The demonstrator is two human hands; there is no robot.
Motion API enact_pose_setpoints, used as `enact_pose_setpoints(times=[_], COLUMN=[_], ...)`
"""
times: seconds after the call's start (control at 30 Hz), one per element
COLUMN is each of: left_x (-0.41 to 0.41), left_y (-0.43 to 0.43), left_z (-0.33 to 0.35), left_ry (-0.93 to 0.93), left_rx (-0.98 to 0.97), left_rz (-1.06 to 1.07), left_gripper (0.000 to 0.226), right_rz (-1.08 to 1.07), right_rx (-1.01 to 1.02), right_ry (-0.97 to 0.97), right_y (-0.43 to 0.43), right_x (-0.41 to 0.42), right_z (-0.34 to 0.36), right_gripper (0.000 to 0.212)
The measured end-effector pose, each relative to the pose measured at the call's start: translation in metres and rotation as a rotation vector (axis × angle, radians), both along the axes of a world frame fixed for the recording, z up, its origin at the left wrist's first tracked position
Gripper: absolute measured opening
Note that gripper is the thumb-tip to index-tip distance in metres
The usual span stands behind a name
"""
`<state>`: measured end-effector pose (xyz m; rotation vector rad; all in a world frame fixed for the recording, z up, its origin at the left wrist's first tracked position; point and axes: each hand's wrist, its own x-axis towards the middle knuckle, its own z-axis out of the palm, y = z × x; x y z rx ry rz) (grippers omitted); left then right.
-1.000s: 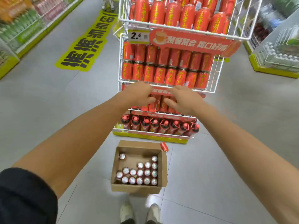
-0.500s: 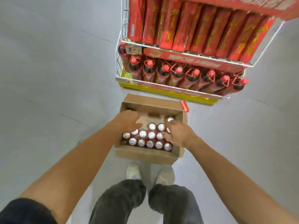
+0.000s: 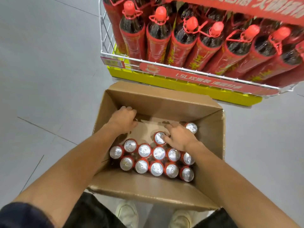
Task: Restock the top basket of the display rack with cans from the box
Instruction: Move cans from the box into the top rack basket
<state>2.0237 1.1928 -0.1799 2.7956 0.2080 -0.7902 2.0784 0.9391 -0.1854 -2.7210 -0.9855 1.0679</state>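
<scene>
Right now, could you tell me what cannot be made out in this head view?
Top basket: cut off above the upper edge.
Left hand: its back hides whether the fingers hold a can.
Price tag: too blurred to read.
Cans in the box: only tops show.

The grey tiled floor (image 3: 49,79) carries an open brown cardboard box (image 3: 156,191). Just behind it stands the white wire display rack (image 3: 164,65) on its yellow base (image 3: 213,93). Two pale shoes (image 3: 126,213) stand at the box's near side.

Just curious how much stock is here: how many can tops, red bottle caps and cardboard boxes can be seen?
Cans with tops showing: 13
Bottles with red caps showing: 6
Cardboard box: 1
Total: 20
</scene>
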Motion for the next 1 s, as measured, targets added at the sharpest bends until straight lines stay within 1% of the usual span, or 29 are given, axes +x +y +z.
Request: enact_pose_setpoints(times=[0.1, 0.17, 0.27, 0.33, 0.47, 0.53, 0.63, 0.73, 0.87, 1.0], left_x=[0.002, -0.002, -0.007, -0.006, -0.003, -0.002, -0.002, -0.002, 0.0, -0.005], left_y=[0.005, 0.009, 0.013, 0.014, 0.011, 0.012, 0.013, 0.01, -0.002, -0.015], left_z=[-0.034, -0.05, -0.066, -0.07, -0.073, -0.073, -0.074, -0.076, -0.08, -0.084], left_ry=[-0.037, -0.035, -0.064, -0.065, -0.08, -0.1, -0.085, -0.1, -0.147, -0.195], left_rx=[0.036, 0.048, 0.082, 0.09, 0.104, 0.078, 0.012, -0.045, -0.064, -0.104], left_rz=[0.013, 0.028, 0.012, 0.015, 0.048, 0.081, 0.107, 0.125, 0.135, 0.21], left_gripper=[0.045, 0.043, 0.038, 0.039, 0.038, 0.039, 0.051, 0.058, 0.062, 0.066], right_rz=[0.021, 0.04, 0.075, 0.09, 0.089, 0.081, 0.068, 0.053, 0.019, -0.019], right_rx=[0.028, 0.04, -0.004, -0.03, -0.019, -0.016, -0.003, 0.013, 0.026, 0.07], right_ry=[-0.001, 0.008, 0.018, 0.009, -0.002, -0.006, -0.007, -0.012, -0.036, -0.064], right_y=[0.011, 0.018, 0.021, 0.021, 0.022, 0.024, 0.026, 0.028, 0.032, 0.031], right_x=[0.0, -0.004, -0.01, -0.011, -0.01, -0.01, -0.01, -0.008, -0.001, 0.0], right_z=[-0.033, -0.048, -0.063, -0.066, -0.066, -0.066, -0.064, -0.064, -0.067, -0.071], right_gripper=[0.061, 0.062, 0.063, 0.063, 0.061, 0.056, 0.049, 0.046, 0.05, 0.058])
